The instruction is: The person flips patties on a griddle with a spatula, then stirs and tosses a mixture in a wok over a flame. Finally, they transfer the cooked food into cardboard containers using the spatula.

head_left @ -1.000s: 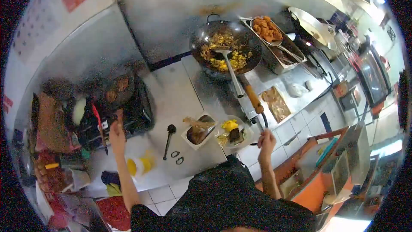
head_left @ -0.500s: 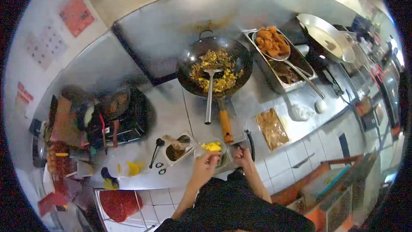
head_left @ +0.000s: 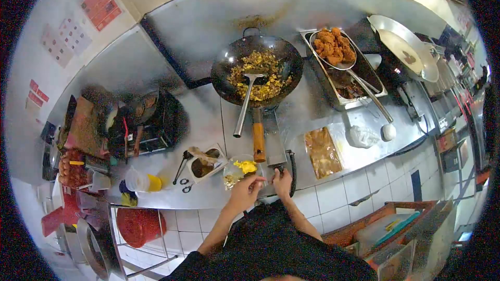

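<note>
My left hand [head_left: 246, 193] is closed, fingertips pinched, beside the front right edge of a clear plastic container [head_left: 229, 179] with yellow food [head_left: 246, 166] in it. Whatever those fingers hold cannot be made out. To its right, my right hand [head_left: 283, 183] is closed round a small dark stove knob [head_left: 280, 168], partly hidden by the fingers, by a black hose. Ahead stands a black wok [head_left: 221, 80] with a wooden handle [head_left: 259, 140]. It holds browned, minced-looking food with yellow pieces [head_left: 260, 65]. A metal spatula [head_left: 245, 109] rests in the wok, its handle leaning toward me.
A square container of dark seasoning [head_left: 203, 167], scissors [head_left: 185, 184] and a yellow-filled jug [head_left: 143, 181] are on the left. Rightward lie a brown flat packet [head_left: 323, 152], a white plastic bag [head_left: 363, 136] and a metal tray [head_left: 341, 105] under a ladle of fried pieces [head_left: 333, 47].
The view has shifted, so the counter items sit higher in the picture. My left hand has drawn back from over the yellow food to the container's edge. My right hand stays at the knob.
</note>
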`<state>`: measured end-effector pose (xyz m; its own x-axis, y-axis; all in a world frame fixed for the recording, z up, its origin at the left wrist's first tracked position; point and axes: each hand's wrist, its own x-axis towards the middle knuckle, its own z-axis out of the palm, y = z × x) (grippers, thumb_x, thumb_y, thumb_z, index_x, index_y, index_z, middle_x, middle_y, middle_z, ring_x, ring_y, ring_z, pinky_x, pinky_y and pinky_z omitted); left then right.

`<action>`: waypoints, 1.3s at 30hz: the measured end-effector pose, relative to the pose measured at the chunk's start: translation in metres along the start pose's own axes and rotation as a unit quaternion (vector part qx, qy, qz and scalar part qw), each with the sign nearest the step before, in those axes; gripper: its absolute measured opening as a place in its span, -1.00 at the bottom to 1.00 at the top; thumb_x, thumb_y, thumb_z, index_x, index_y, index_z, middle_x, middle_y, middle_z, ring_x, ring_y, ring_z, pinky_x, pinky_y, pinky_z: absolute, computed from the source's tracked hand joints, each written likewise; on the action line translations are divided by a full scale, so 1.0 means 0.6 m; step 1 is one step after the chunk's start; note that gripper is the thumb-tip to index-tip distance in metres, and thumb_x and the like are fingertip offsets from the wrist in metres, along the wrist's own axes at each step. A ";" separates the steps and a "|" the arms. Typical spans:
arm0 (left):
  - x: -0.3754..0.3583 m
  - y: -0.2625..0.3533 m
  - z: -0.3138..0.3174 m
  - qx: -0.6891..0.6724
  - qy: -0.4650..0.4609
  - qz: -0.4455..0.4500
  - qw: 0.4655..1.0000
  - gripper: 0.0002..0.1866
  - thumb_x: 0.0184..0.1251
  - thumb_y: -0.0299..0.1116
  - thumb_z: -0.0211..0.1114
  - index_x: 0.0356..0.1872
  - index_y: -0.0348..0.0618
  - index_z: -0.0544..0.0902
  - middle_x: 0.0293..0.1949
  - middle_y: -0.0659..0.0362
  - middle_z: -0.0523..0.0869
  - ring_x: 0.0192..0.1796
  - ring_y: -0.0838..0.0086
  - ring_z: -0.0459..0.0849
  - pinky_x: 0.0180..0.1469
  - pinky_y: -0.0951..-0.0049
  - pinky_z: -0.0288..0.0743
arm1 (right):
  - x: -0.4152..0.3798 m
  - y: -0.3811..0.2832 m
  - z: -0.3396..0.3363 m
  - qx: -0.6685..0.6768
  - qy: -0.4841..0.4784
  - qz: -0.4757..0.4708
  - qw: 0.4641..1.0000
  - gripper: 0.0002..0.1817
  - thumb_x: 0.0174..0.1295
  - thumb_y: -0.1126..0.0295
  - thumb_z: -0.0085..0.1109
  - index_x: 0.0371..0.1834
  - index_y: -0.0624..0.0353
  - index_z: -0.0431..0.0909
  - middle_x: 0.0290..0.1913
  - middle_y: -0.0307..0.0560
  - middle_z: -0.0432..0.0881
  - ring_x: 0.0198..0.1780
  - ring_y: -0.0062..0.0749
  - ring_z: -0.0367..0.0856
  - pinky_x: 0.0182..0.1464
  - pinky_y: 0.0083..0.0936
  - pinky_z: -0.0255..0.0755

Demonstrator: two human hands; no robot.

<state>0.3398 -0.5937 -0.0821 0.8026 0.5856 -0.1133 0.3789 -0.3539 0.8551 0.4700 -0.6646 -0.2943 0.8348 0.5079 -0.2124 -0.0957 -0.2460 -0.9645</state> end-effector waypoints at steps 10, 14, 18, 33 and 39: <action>-0.084 -0.063 -0.007 -0.077 0.045 -0.020 0.996 -0.82 0.35 -0.37 0.13 -0.10 -0.06 0.62 -0.37 0.12 0.72 -0.39 0.41 0.69 -0.25 0.41 0.56 | -0.009 -0.015 0.004 0.061 -0.009 0.041 0.997 -0.65 0.26 0.17 0.17 -0.37 0.32 0.48 -0.55 0.00 0.58 -0.53 -0.35 0.59 -0.47 -0.37 0.46; -0.103 -0.092 -0.018 -0.080 0.029 -0.016 0.996 -0.82 0.35 -0.36 0.12 -0.11 -0.08 0.63 -0.29 0.11 0.72 -0.33 0.40 0.69 -0.22 0.40 0.55 | 0.018 0.019 -0.012 -0.042 -0.034 -0.005 0.999 -0.69 0.23 0.24 0.19 -0.37 0.32 0.45 -0.57 0.08 0.59 -0.53 -0.18 0.61 -0.44 -0.30 0.50; -0.072 -0.063 -0.058 -0.045 0.100 0.039 0.993 -0.83 0.32 -0.38 0.15 -0.12 -0.10 0.63 -0.28 0.10 0.71 -0.25 0.39 0.69 -0.19 0.39 0.52 | 0.006 -0.010 -0.008 -0.307 0.029 -0.145 0.940 -0.64 0.19 0.15 0.18 -0.36 0.30 0.50 -0.54 0.22 0.59 -0.46 0.12 0.60 -0.41 -0.15 0.48; 0.346 -0.041 -0.124 0.291 0.124 -0.030 0.948 -0.66 0.11 -0.41 0.19 -0.13 -0.26 0.31 -0.37 -0.19 0.63 -0.26 -0.11 0.62 -0.20 -0.04 0.46 | 0.083 -0.342 0.040 0.427 -0.337 0.232 0.806 -0.52 0.26 -0.04 0.11 -0.17 0.23 0.45 -0.46 -0.09 0.55 -0.52 -0.40 0.51 -0.49 -0.44 0.45; 0.223 0.128 -0.227 0.414 0.041 -0.129 0.900 -0.42 0.20 -0.28 0.07 0.30 0.41 0.33 -0.23 -0.08 0.68 -0.16 -0.04 0.65 -0.06 0.06 0.53 | 0.095 -0.350 0.039 0.374 -0.303 0.279 0.831 -0.75 0.14 0.33 0.23 -0.41 0.09 0.31 -0.64 -0.24 0.34 -0.69 -0.52 0.32 -0.65 -0.49 0.30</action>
<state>0.4133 -0.4432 0.0375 0.6142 0.7667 -0.1869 0.7890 -0.6002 0.1309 0.5247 -0.5646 -0.1075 0.1436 0.8648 -0.4812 -0.8754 -0.1158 -0.4693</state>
